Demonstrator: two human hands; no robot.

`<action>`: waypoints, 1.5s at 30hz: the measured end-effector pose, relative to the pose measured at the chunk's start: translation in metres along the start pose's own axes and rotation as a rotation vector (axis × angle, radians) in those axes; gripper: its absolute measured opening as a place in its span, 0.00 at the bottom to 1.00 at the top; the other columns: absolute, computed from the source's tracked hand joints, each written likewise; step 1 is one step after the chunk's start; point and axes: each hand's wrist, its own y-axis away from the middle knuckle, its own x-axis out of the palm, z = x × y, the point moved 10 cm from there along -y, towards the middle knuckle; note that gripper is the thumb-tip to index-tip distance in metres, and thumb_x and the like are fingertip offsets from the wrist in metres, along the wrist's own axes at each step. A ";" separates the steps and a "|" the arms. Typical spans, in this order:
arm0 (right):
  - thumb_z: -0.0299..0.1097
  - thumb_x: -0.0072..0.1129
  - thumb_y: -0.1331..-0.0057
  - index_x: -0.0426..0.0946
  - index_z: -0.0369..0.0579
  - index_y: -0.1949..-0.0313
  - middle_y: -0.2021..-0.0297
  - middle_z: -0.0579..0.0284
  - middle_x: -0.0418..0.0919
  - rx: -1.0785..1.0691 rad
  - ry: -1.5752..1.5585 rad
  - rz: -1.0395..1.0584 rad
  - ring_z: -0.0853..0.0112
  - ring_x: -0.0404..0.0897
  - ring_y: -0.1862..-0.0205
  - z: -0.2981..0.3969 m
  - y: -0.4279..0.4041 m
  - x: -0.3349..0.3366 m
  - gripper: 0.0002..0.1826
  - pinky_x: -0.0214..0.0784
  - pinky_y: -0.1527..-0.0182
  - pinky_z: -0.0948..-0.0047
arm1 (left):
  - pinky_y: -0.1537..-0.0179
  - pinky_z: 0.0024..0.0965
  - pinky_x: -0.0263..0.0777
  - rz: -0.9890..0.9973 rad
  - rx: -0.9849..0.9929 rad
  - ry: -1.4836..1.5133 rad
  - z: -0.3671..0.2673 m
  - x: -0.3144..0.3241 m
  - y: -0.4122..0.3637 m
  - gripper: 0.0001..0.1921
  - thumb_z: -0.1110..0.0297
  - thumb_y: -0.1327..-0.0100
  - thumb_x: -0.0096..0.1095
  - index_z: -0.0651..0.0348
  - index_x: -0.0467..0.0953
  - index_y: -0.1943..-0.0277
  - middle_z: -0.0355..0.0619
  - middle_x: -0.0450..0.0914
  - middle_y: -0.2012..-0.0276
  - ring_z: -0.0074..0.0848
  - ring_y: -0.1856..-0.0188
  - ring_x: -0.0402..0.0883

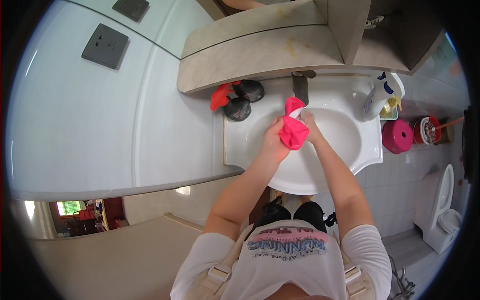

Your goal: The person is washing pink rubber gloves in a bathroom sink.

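Over the white washbasin (339, 137), my left hand (273, 135) grips a bright pink, soft, glossy item (294, 131) with a white inner side. Its exact kind is unclear. Two rounded pink parts show, one above the other, with the white between them. My right hand (312, 127) holds it from the right side, fingers partly hidden behind the pink material. Just beyond both hands is the dark metal faucet (300, 90), its spout pointing down at the item.
Two dark bottles (237, 108), with red at their tops, stand at the basin's back left. A white spray bottle (375, 101) is at the back right. A shelf (258, 56) overhangs the faucet. To the right are a pink stool (396, 137), a mop bucket (426, 130) and a toilet (435, 210).
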 end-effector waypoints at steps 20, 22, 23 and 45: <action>0.20 0.56 0.62 0.69 0.46 0.69 0.72 0.54 0.70 -0.512 0.298 0.122 0.55 0.71 0.67 0.154 0.048 -0.012 0.17 0.64 0.67 0.63 | 0.56 0.53 0.65 -0.109 -0.494 0.025 0.112 -0.083 -0.077 0.27 0.46 0.40 0.43 0.51 0.54 0.43 0.46 0.65 0.50 0.41 0.49 0.65; 0.22 0.57 0.62 0.68 0.46 0.69 0.73 0.54 0.70 -0.460 0.287 0.059 0.56 0.71 0.67 0.141 0.043 -0.016 0.16 0.64 0.68 0.63 | 0.57 0.50 0.66 -0.078 -0.441 0.061 0.129 -0.100 -0.108 0.26 0.47 0.40 0.43 0.53 0.57 0.45 0.46 0.67 0.51 0.40 0.51 0.67; 0.23 0.57 0.61 0.68 0.47 0.69 0.73 0.54 0.70 -0.416 0.261 -0.003 0.56 0.71 0.68 0.137 0.039 -0.020 0.16 0.64 0.68 0.63 | 0.57 0.48 0.67 -0.060 -0.406 0.086 0.133 -0.112 -0.124 0.25 0.47 0.40 0.43 0.54 0.58 0.45 0.46 0.68 0.52 0.39 0.52 0.68; 0.51 0.49 0.40 0.50 0.51 0.40 0.50 0.61 0.65 0.709 -0.926 0.112 0.74 0.70 0.56 0.005 0.083 0.020 0.34 0.67 0.62 0.76 | 0.44 0.43 0.58 0.250 -0.164 0.321 0.068 -0.065 -0.056 0.27 0.50 0.38 0.35 0.61 0.58 0.42 0.50 0.64 0.45 0.41 0.44 0.64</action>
